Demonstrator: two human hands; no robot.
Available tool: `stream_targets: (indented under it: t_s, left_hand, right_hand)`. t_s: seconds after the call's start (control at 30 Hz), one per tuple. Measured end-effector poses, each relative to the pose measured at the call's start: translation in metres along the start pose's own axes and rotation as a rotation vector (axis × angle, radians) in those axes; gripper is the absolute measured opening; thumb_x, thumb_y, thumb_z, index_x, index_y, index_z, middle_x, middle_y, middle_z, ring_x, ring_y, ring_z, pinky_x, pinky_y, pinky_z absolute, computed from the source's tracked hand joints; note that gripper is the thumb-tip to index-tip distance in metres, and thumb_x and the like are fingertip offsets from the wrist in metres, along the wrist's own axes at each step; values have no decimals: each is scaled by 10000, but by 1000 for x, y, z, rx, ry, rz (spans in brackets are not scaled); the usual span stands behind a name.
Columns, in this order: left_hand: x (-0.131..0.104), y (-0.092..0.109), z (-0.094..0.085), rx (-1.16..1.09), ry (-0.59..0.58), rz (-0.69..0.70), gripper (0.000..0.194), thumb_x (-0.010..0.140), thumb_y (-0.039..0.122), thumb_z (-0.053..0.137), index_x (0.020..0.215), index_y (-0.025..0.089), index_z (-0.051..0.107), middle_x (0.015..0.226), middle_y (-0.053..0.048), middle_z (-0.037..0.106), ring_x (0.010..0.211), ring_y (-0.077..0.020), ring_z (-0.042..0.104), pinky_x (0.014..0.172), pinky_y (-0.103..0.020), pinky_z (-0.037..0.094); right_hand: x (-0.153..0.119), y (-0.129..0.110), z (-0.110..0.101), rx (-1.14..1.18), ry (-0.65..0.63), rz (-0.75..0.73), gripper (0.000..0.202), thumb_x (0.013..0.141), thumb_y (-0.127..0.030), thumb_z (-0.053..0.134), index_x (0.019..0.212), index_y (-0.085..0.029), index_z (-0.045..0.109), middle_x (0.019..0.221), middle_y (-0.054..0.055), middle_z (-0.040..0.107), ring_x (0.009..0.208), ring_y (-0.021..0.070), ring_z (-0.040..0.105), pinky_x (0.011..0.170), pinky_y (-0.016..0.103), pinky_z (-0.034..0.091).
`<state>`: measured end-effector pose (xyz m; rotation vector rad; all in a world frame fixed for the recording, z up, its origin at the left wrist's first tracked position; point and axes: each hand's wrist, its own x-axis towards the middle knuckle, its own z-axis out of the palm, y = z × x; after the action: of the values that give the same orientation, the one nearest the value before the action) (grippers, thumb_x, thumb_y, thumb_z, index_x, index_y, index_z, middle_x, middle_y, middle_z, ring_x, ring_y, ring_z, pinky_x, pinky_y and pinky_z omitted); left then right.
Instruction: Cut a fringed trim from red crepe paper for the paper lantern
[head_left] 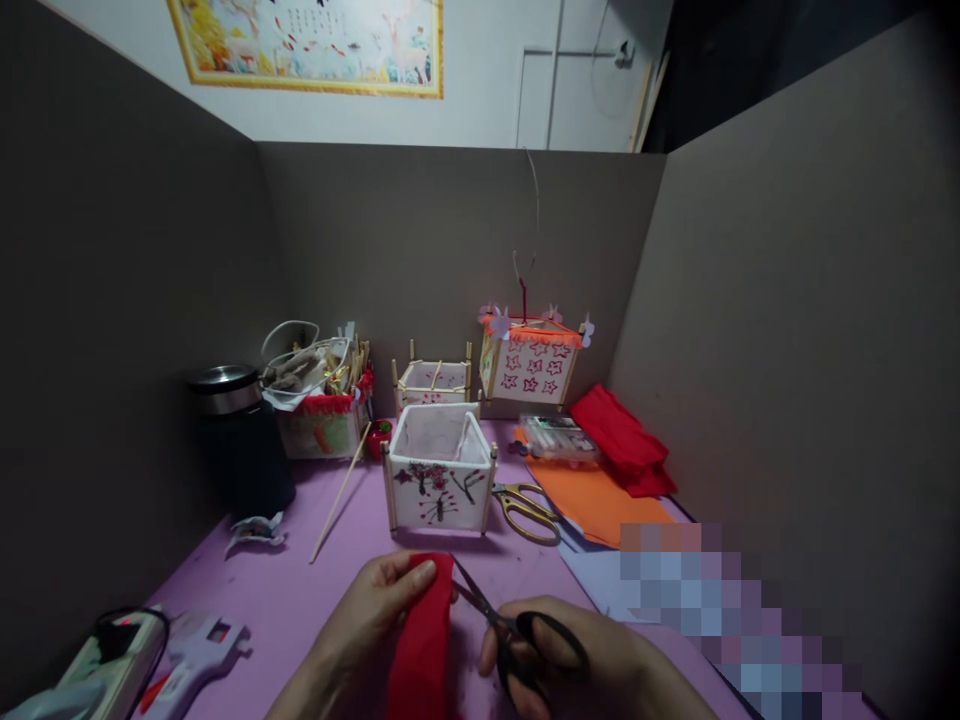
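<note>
A person's left hand (pixel 386 595) pinches the top of a red strip (pixel 429 640) between thumb and fingers at the near edge of a purple tabletop (pixel 330 530). The right hand (pixel 570 640) grips black-handled scissors (pixel 501 622), their blades parted at the strip's upper right edge.

Just beyond the hands stands a white box lantern (pixel 442 495) with wooden corner sticks and painted blossoms, gold-handled scissors (pixel 529 512) lying beside it on the right. A second stick-framed box (pixel 435 378) sits behind it. Farther back and to the right, a lantern with red star shapes (pixel 531 368) and orange fringe is seen below a wire.

At left, a dark flask (pixel 238 440) stands next to a filled, red-trimmed box (pixel 326 430), near a leaning thin stick (pixel 341 492); a pale glue gun (pixel 199 665) lies in the near left corner. At right, folded red cloth (pixel 622 440) lies by orange sheets (pixel 600 502) and a clear case (pixel 556 438).
</note>
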<state>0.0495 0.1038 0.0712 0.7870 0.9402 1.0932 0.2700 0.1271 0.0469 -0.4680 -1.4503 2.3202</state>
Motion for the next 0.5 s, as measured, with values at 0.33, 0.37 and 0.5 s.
stream_targets:
  t_s: [0.33, 0.37, 0.5]
  left_hand:
    - [-5, 5, 3, 26, -16, -56, 279, 715, 357, 723, 771, 85, 702, 675, -83, 690, 540, -114, 594, 535, -193, 430]
    - [-6, 5, 4, 29, 2, -60, 285, 721, 365, 716, 766, 84, 702, 661, -80, 688, 522, -109, 586, 520, -189, 424]
    - [-6, 5, 5, 46, 36, -73, 319, 740, 400, 691, 742, 80, 700, 633, -83, 688, 481, -102, 571, 478, -182, 405]
  right_hand:
    - [-6, 11, -15, 75, -107, -50, 731, 758, -684, 540, 1034, -12, 615, 612, 28, 567, 471, 72, 466, 447, 181, 318]
    - [-7, 12, -16, 90, -98, -57, 727, 766, -680, 533, 1038, -11, 613, 616, 28, 566, 473, 71, 464, 446, 180, 316]
    - [-6, 14, -17, 133, -94, -35, 713, 769, -670, 537, 1034, -12, 610, 644, 38, 578, 476, 69, 473, 446, 178, 324]
